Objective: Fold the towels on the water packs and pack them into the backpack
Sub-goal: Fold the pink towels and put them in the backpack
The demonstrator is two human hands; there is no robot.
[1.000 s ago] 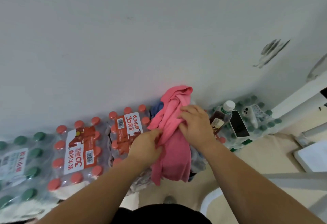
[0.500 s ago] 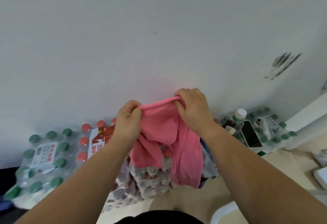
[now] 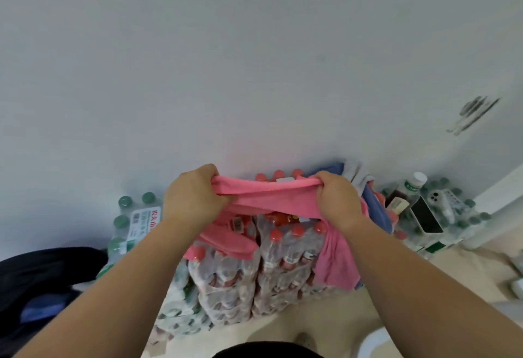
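Tight two-fisted grip, left hand (image 3: 195, 196) and right hand (image 3: 338, 202), on pink towel (image 3: 271, 198) above red-capped water packs (image 3: 283, 261) by white wall (image 3: 254, 60)

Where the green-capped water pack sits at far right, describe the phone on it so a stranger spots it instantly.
Follow the foot of the white wall to the right-hand pack of green-capped bottles. The phone lies on top of it, between a white-capped bottle of brown drink and a white controller. It is the only flat black slab there.
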